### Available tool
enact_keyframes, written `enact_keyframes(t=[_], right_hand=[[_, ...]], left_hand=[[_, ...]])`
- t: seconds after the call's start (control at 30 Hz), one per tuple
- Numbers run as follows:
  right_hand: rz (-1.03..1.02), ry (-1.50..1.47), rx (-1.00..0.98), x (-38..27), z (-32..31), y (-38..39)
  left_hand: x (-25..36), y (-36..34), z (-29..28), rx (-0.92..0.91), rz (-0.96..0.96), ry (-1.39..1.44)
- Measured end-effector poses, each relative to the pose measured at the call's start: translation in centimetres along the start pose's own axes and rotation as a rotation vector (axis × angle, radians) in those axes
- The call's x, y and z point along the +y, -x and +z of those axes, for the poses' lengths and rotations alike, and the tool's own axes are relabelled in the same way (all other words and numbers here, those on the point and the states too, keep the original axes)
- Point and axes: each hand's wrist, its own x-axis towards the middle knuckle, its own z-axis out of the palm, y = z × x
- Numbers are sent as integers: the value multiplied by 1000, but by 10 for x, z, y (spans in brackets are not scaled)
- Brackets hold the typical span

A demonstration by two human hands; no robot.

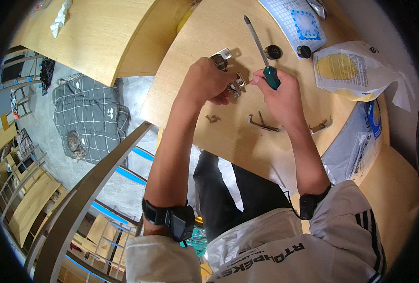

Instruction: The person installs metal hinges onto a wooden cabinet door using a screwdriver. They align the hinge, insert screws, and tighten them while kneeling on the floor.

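My left hand [205,81] is closed around a shiny metal cabinet hinge [237,87], held just above the wooden desk. One end of the hinge sticks out past the knuckles, and the fingers hide its middle. In my right hand [281,96] is a screwdriver [256,40] with a dark green handle. Its long shaft points away from me, up and to the left, and its tip is apart from the hinge. A small pile of screws [213,119] lies nearer to me, below the left hand. Two thin bent metal pieces [264,124] [319,126] lie on either side of my right forearm.
Two small dark round containers [273,52] [303,52] stand beyond the right hand. Blue-and-white packaging [296,21], a white-and-yellow bag [346,70] and a clear plastic bag [348,148] line the right side. A metal rail [89,193] runs at left; below, a cat [75,145] lies on a checked blanket [94,111].
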Motion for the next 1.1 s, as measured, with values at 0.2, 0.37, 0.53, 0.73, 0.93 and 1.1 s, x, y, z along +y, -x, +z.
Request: enact_keyframes(t=[0.2, 0.37, 0.53, 0.73, 0.93, 1.1], right_hand=[[52, -81, -38, -1, -3, -18], [63, 19, -26, 5, 2, -26], [-89, 76, 31, 6, 3, -26], [21, -30, -102, -4, -2, -32], [-55, 74, -139, -14, 6, -43], [-141, 107, -83, -19, 13, -49]], left_hand=[[16, -10, 1, 16, -85, -15], [19, -12, 4, 61, -79, -39], [13, -2, 4, 103, -61, 9], [-19, 30, -3, 191, 162, 340], [-34, 21, 4, 279, 237, 453], [-37, 11, 10, 435, 369, 198]])
